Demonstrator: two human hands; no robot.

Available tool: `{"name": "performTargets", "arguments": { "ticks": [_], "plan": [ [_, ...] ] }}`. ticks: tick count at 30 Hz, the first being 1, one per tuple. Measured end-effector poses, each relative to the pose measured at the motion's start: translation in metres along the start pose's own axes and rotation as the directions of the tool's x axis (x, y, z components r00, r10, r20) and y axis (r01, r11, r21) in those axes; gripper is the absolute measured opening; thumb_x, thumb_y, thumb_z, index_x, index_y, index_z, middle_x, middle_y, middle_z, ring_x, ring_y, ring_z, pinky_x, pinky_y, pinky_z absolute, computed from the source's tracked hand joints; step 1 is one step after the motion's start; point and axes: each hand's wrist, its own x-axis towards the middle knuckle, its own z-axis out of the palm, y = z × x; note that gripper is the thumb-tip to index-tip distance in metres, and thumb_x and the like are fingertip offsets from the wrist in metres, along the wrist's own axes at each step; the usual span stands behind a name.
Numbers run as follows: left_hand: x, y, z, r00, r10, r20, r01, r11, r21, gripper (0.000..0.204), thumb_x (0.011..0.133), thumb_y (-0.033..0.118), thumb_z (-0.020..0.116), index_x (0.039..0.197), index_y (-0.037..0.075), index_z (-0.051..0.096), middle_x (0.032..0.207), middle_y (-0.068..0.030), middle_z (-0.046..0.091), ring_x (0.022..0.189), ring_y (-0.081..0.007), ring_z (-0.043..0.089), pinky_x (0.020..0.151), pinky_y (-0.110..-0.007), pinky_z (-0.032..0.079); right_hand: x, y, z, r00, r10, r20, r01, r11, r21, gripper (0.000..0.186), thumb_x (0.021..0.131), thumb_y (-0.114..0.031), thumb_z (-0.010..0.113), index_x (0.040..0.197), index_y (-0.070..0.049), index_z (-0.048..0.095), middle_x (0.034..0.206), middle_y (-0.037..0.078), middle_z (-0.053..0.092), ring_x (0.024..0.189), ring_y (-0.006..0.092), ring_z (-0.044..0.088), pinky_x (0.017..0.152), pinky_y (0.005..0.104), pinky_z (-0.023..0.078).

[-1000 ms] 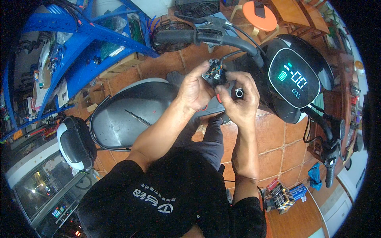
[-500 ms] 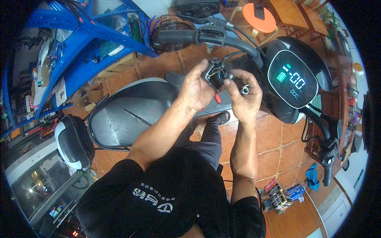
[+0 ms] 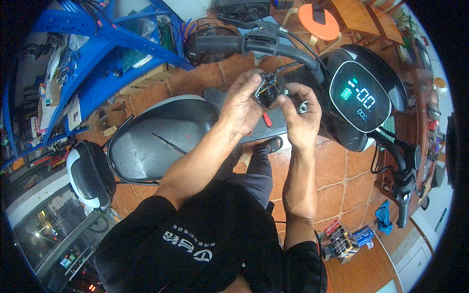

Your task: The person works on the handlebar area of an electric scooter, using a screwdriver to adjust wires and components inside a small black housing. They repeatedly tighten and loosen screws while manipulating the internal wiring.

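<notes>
In the middle of the head view, my left hand (image 3: 240,105) is closed on a black switch housing (image 3: 268,97), which has thin coloured wires exposed and a black cable running toward the handlebar. My right hand (image 3: 302,119) has thumb and fingers pinched at the housing's right side on a small part that I cannot make out. A shiny silver cylindrical piece (image 3: 303,107) sits among its fingers. A red handle (image 3: 267,118) pokes out below the housing, between the hands; what it belongs to is hidden. The scooter's handlebar (image 3: 281,49) arches just beyond my hands.
A lit display (image 3: 361,95) is at right. The black seat (image 3: 146,141) and rear box (image 3: 91,173) lie left, below a blue rack (image 3: 112,39). An orange stool (image 3: 318,22) stands beyond the handlebar, boxes (image 3: 344,244) at lower right, over the tiled floor (image 3: 327,176).
My right hand has shifted up and slightly right. The housing has turned a little in my left hand, and more of the red handle shows below it.
</notes>
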Motion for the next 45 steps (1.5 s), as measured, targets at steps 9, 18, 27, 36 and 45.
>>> {"name": "performTargets", "arguments": {
  "ticks": [9,18,27,36,45],
  "plan": [
    [0.002,0.001,-0.007,0.994,-0.112,-0.019,0.111,0.994,-0.01,0.035,0.095,0.034,0.054,0.108,0.002,0.06,0.103,-0.0139,0.067,0.094,-0.0268,0.065,0.094,-0.042,0.046,-0.002,0.004,0.009,0.999,-0.048,-0.02,0.045,0.992,-0.118,0.033,0.075,0.007,0.072,0.105,-0.003,0.062,0.082,-0.002,0.058,0.071,0.0042,0.053,0.062,0.0189,0.045],
    [0.002,0.007,-0.011,0.979,-0.188,0.075,0.194,0.978,-0.079,0.034,0.096,0.037,0.051,0.109,0.007,0.062,0.105,-0.0078,0.068,0.103,-0.0214,0.061,0.093,-0.043,0.046,0.005,0.001,0.008,0.992,-0.109,-0.058,0.094,0.973,-0.209,0.019,0.078,0.0,0.072,0.096,-0.001,0.067,0.096,0.007,0.067,0.078,0.0109,0.062,0.071,0.0247,0.05],
    [-0.002,0.011,0.006,0.985,-0.173,-0.002,0.173,0.984,-0.033,0.035,0.099,0.034,0.044,0.119,0.005,0.051,0.111,-0.0125,0.062,0.105,-0.024,0.062,0.092,-0.051,0.052,0.017,-0.006,0.012,0.998,-0.034,-0.045,0.036,0.998,0.046,0.027,0.085,0.003,0.065,0.109,0.004,0.054,0.096,0.009,0.066,0.088,0.0106,0.061,0.076,0.0217,0.05],
    [-0.005,0.011,0.012,0.988,-0.154,-0.003,0.153,0.985,0.076,0.037,0.098,0.035,0.044,0.122,0.008,0.052,0.116,-0.0102,0.062,0.112,-0.0224,0.059,0.096,-0.051,0.048,0.023,-0.009,0.016,0.988,-0.151,-0.029,0.143,0.971,-0.19,0.024,0.084,0.001,0.065,0.107,0.0,0.058,0.092,0.006,0.065,0.086,0.0105,0.061,0.075,0.0227,0.049],
    [-0.007,0.016,0.016,0.99,-0.141,0.01,0.14,0.988,0.068,0.038,0.101,0.034,0.039,0.128,0.008,0.047,0.118,-0.0117,0.059,0.113,-0.0235,0.059,0.09,-0.052,0.053,0.027,-0.015,0.016,0.961,-0.265,0.083,0.275,0.867,-0.415,0.023,0.084,-0.003,0.064,0.107,-0.003,0.064,0.092,0.007,0.068,0.086,0.0132,0.063,0.078,0.0276,0.05]
  ]
}}
